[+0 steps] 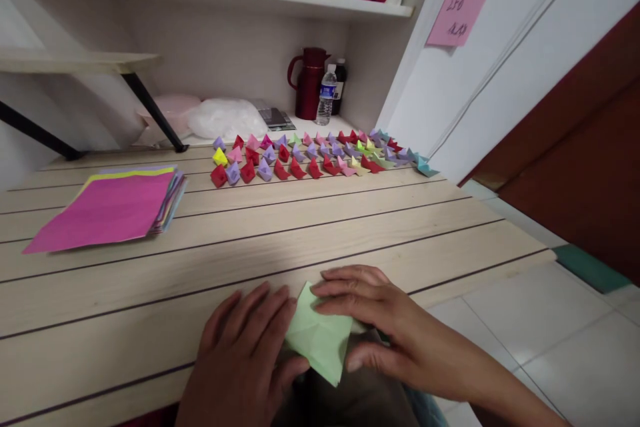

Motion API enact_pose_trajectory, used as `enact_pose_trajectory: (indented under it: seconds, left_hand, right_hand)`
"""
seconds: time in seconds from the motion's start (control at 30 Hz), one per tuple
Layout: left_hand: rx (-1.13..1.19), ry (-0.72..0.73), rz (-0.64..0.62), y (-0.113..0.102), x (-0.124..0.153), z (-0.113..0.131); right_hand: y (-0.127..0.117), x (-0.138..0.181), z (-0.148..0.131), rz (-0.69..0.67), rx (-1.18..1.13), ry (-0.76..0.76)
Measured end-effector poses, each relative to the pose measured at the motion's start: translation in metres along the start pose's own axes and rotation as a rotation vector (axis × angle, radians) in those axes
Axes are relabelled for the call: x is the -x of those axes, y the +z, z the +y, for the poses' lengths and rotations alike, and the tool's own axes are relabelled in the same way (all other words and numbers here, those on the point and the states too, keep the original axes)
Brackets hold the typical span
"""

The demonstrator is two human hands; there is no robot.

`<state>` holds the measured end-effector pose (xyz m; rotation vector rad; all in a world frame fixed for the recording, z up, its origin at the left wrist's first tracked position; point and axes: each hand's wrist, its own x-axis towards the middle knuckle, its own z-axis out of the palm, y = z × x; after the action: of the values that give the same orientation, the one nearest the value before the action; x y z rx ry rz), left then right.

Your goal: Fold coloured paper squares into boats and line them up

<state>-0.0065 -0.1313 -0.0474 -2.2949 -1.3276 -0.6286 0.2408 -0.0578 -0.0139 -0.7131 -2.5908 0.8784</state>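
A light green sheet of folded paper (323,340) lies between my hands at the table's front edge, its lower corner sticking out past the edge. Crease lines run across its surface. My left hand (245,347) grips the left side, fingers along the edge and thumb at the bottom. On the other side my right hand (380,320) has its fingers over the upper right part, with the thumb by the lower right edge. The paper's parts under the fingers are hidden.
Several rows of small folded paper boats (297,168) stand at the table's back. To the left lies a stack of coloured paper (110,210), magenta on top. Behind are a dark red jug (310,83), a water bottle (327,97) and a small stand's black leg (155,113).
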Motion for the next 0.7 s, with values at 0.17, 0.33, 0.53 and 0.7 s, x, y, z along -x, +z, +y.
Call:
enact_pose_trajectory:
  seconds: [0.17, 0.33, 0.53, 0.7]
  left_hand:
    - [0.024, -0.042, 0.006, 0.001, 0.000, 0.003]
    - [0.015, -0.079, -0.026, 0.004, 0.000, 0.006]
    - [0.014, -0.053, -0.008, 0.002, -0.001, 0.007]
    - [0.018, -0.070, -0.018, 0.002, 0.001, 0.008]
  right_hand:
    - [0.004, 0.001, 0.000, 0.047, -0.029, 0.006]
    - [0.008, 0.000, -0.002, 0.127, -0.106, 0.060]
    - [0.008, 0.000, -0.003, 0.123, -0.087, 0.066]
    - [0.011, -0.001, 0.000, 0.116, -0.012, 0.034]
